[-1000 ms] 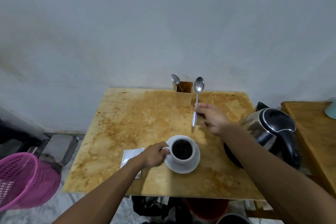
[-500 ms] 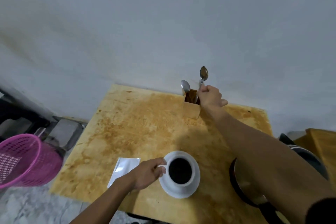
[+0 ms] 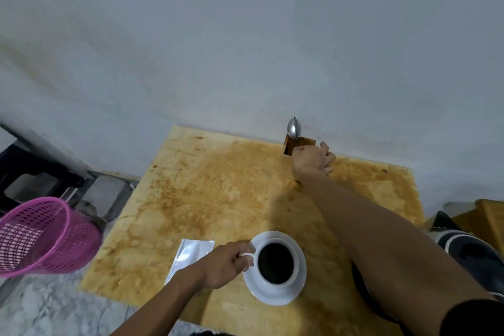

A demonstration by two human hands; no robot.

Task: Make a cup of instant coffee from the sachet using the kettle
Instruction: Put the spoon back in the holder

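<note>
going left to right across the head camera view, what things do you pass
Pink basket → sachet → left hand → cup → kettle.

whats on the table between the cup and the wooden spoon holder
Nothing: in the head view only bare stained table lies between the cup and the spoon holder.

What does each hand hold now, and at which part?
The left hand holds the white cup by its handle. The right hand is at the wooden holder; whether it grips anything cannot be told.
</note>
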